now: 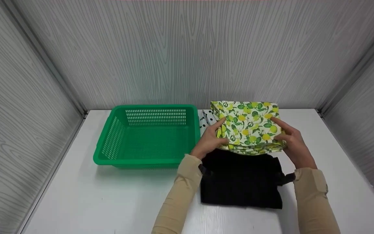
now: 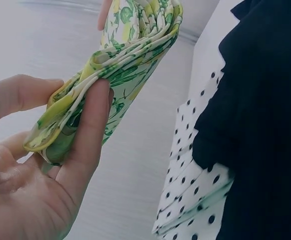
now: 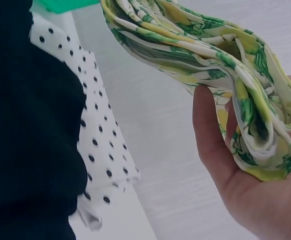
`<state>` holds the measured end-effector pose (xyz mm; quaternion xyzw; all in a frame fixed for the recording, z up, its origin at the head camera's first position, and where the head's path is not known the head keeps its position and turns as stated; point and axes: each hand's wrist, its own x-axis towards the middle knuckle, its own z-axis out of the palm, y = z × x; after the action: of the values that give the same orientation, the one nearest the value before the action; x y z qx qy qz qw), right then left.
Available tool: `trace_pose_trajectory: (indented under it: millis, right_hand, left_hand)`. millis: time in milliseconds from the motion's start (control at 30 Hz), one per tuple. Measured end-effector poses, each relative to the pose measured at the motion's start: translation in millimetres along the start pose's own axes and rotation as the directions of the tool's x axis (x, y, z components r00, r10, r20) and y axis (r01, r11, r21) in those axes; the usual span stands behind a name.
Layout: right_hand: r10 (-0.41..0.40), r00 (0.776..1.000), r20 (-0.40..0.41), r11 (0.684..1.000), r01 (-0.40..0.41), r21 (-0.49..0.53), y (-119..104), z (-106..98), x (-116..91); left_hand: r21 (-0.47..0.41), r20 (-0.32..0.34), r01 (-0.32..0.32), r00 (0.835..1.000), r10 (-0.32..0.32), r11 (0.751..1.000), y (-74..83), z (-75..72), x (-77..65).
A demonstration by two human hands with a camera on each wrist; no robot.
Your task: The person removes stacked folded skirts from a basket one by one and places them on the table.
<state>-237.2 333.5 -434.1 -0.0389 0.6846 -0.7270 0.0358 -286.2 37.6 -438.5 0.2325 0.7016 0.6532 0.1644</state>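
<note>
A folded cloth (image 1: 248, 125) with a lemon-and-leaf print is held up between both hands, its several layers showing at the edges in the wrist views. My left hand (image 1: 210, 138) grips its left side, thumb on one face and fingers on the other. On the opposite side my right hand (image 1: 292, 139) grips the same cloth, which lies across the palm in the right wrist view. Beneath and nearer to me lies a black cloth (image 1: 240, 185). A white cloth with black dots (image 3: 100, 130) shows beside the black one, mostly hidden in the head view.
A green plastic basket (image 1: 148, 161) with slotted walls stands left of the cloths on the white table (image 1: 135, 201). Grey wood-grain panels (image 1: 161, 52) enclose the table at the back and both sides.
</note>
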Motion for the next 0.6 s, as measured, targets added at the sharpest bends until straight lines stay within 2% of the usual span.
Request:
trace_pose_trajectory:
  millis: [367,600]
  right_hand:
    - [0.042,0.998,-0.057,0.997,-0.045,-0.065,6.7,-36.5,-17.8]
    - [0.048,0.996,-0.080,0.994,-0.055,-0.094,7.8,-56.4,-24.1]
  left_hand:
    - [-0.009,0.061,0.057,0.997,-0.056,0.998,-8.0,36.6,12.1]
    - [-0.030,0.051,0.061,0.997,-0.059,0.998,-11.3,54.1,21.4]
